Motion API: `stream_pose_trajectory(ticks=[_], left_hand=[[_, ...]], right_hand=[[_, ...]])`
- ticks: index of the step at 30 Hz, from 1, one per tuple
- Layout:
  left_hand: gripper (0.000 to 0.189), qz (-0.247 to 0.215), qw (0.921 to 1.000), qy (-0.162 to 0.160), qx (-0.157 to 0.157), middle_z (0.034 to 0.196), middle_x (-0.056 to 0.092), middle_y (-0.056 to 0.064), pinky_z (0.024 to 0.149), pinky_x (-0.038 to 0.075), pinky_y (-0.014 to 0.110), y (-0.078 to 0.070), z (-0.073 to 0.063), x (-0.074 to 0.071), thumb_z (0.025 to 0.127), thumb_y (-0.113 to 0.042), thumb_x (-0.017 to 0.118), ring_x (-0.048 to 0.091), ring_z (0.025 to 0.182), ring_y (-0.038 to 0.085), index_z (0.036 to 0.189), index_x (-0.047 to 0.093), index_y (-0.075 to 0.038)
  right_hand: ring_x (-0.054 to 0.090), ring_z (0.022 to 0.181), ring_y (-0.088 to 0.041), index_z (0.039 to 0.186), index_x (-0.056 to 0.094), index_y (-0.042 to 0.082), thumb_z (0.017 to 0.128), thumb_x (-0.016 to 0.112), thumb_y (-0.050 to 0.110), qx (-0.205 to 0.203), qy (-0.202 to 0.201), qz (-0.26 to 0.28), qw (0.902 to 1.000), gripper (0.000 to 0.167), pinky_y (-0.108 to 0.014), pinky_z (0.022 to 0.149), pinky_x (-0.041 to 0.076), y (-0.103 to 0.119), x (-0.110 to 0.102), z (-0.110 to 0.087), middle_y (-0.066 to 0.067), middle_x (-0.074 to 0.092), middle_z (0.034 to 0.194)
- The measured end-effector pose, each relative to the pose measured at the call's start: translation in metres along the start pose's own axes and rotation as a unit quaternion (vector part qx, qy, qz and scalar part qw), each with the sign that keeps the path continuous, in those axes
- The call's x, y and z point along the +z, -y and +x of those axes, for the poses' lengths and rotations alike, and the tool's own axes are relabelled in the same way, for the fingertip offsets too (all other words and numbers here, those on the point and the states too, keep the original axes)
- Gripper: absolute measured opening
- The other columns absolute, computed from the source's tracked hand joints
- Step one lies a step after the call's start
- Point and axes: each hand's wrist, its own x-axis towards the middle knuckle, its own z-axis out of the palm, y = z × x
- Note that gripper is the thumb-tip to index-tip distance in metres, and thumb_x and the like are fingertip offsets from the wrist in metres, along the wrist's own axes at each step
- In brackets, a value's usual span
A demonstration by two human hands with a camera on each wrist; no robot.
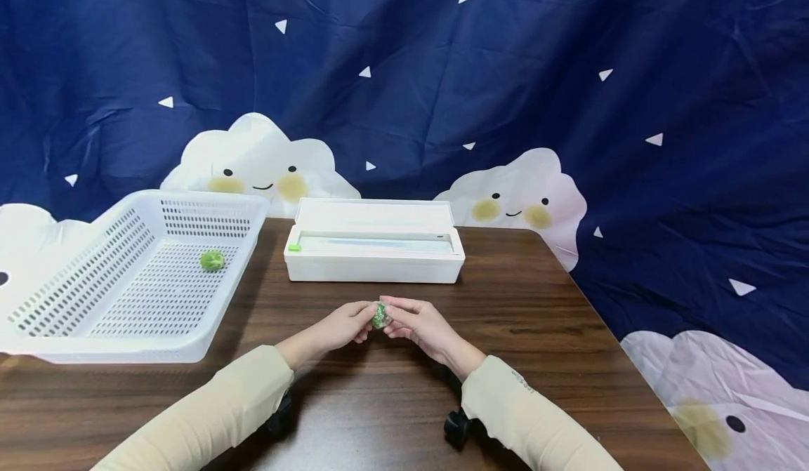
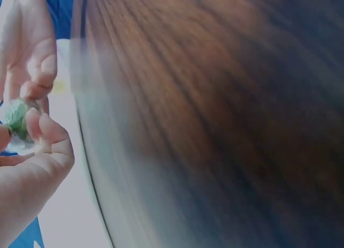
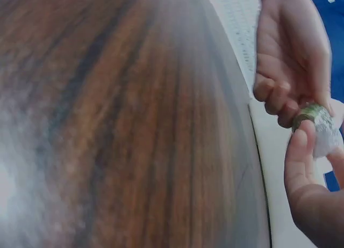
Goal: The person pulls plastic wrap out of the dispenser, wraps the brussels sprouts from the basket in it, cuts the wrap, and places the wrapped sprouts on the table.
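Note:
Between both hands, above the middle of the table, is a small green broccoli floret [image 1: 380,316] wrapped in clear, shiny film. The left hand [image 1: 344,326] pinches it from the left with thumb and fingers. From the other side, the right hand [image 1: 425,327] also pinches it. Up close in the left wrist view, the wrapped floret [image 2: 17,118] sits partly hidden behind fingertips. In the right wrist view, crinkled film bulges from one side of the floret [image 3: 318,124]. A second floret [image 1: 212,260], apparently unwrapped, lies in the white basket [image 1: 237,295].
Beyond the hands stands a white cling film box [image 1: 373,269], its lid raised, with a green slider [image 1: 294,248] at its left end. The basket is to the left on the brown wooden table [image 1: 537,302]. A dark blue cloud-print curtain [image 1: 404,71] hangs behind.

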Motion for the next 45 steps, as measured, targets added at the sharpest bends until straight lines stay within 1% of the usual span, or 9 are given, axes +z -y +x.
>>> stream_pose_trajectory(ticks=[4,9,12,22,28,31,33,38,45], left_hand=[[0.037,-0.015,0.9998,0.011,-0.003,0.067,0.046,0.003,0.055,0.042,0.025,0.001,0.001,-0.004,0.101,-0.022,0.035,0.045,0.058,0.012,0.089,0.055,0.006],[0.048,-0.1,0.9921,0.035,-0.066,0.064,0.045,0.001,0.054,0.039,0.023,0.0,0.001,-0.005,0.102,-0.034,0.022,0.043,0.055,0.01,0.08,0.051,-0.003],[0.051,-0.12,0.9873,0.044,-0.094,0.062,0.045,0.001,0.051,0.037,0.022,-0.001,0.0,-0.002,0.102,-0.035,0.019,0.041,0.052,0.009,0.08,0.053,-0.004],[0.046,-0.035,0.9926,-0.006,-0.116,0.059,0.043,0.0,0.048,0.034,0.02,-0.014,-0.002,0.006,0.102,-0.03,0.025,0.038,0.048,0.009,0.074,0.051,-0.005],[0.045,0.003,0.9924,-0.043,-0.116,0.058,0.045,0.0,0.047,0.036,0.02,-0.015,-0.001,0.01,0.101,-0.03,0.027,0.039,0.048,0.01,0.072,0.051,-0.006],[0.045,-0.025,0.993,-0.036,-0.109,0.059,0.044,0.0,0.048,0.036,0.021,-0.011,0.0,0.01,0.102,-0.031,0.026,0.039,0.049,0.01,0.074,0.051,-0.006],[0.046,-0.065,0.9914,-0.024,-0.111,0.059,0.044,0.0,0.049,0.036,0.021,-0.009,0.001,0.008,0.102,-0.032,0.025,0.039,0.05,0.01,0.076,0.051,-0.005],[0.052,-0.164,0.9777,0.01,-0.13,0.064,0.045,0.001,0.053,0.036,0.022,-0.008,0.0,0.003,0.101,-0.04,0.019,0.04,0.053,0.009,0.081,0.052,-0.005],[0.053,-0.202,0.9642,0.06,-0.16,0.07,0.046,0.003,0.056,0.035,0.022,-0.009,-0.001,0.001,0.101,-0.039,0.013,0.04,0.056,0.009,0.089,0.051,-0.003]], right_hand=[[0.061,0.073,-0.012,0.133,0.039,-0.009,0.094,0.053,0.009,0.014,0.005,0.037,0.9992,0.046,-0.024,0.07,0.05,0.001,-0.001,-0.001,-0.01,0.063,0.098],[0.061,0.071,-0.012,0.137,0.033,-0.009,0.092,0.053,0.003,0.025,0.0,0.05,0.9984,0.05,-0.024,0.07,0.05,-0.001,0.001,-0.001,-0.01,0.057,0.102],[0.061,0.072,-0.012,0.134,0.035,-0.011,0.091,0.054,0.003,0.027,0.002,0.046,0.9986,0.049,-0.024,0.07,0.05,-0.003,0.002,0.0,-0.01,0.058,0.1],[0.061,0.067,-0.009,0.121,0.049,-0.015,0.09,0.056,0.003,0.008,-0.038,0.01,0.9992,0.036,-0.022,0.065,0.05,-0.004,0.01,0.0,-0.01,0.064,0.088],[0.062,0.064,-0.009,0.116,0.054,-0.015,0.09,0.057,0.003,-0.011,-0.062,-0.02,0.9978,0.032,-0.022,0.063,0.051,-0.005,0.012,0.0,-0.011,0.065,0.085],[0.062,0.066,-0.01,0.117,0.053,-0.015,0.09,0.057,0.003,-0.014,-0.06,-0.018,0.9979,0.032,-0.023,0.064,0.051,-0.005,0.011,0.0,-0.012,0.065,0.087],[0.061,0.067,-0.011,0.119,0.052,-0.015,0.09,0.056,0.003,-0.014,-0.052,-0.012,0.9985,0.034,-0.024,0.066,0.051,-0.004,0.01,0.0,-0.012,0.064,0.089],[0.06,0.072,-0.011,0.125,0.046,-0.015,0.094,0.052,0.007,-0.008,-0.023,0.012,0.9996,0.038,-0.024,0.07,0.05,-0.002,0.006,-0.001,-0.009,0.062,0.091],[0.06,0.072,-0.011,0.128,0.043,-0.013,0.095,0.05,0.007,0.015,-0.017,0.042,0.9988,0.04,-0.023,0.07,0.05,0.0,0.006,-0.003,-0.009,0.061,0.094]])
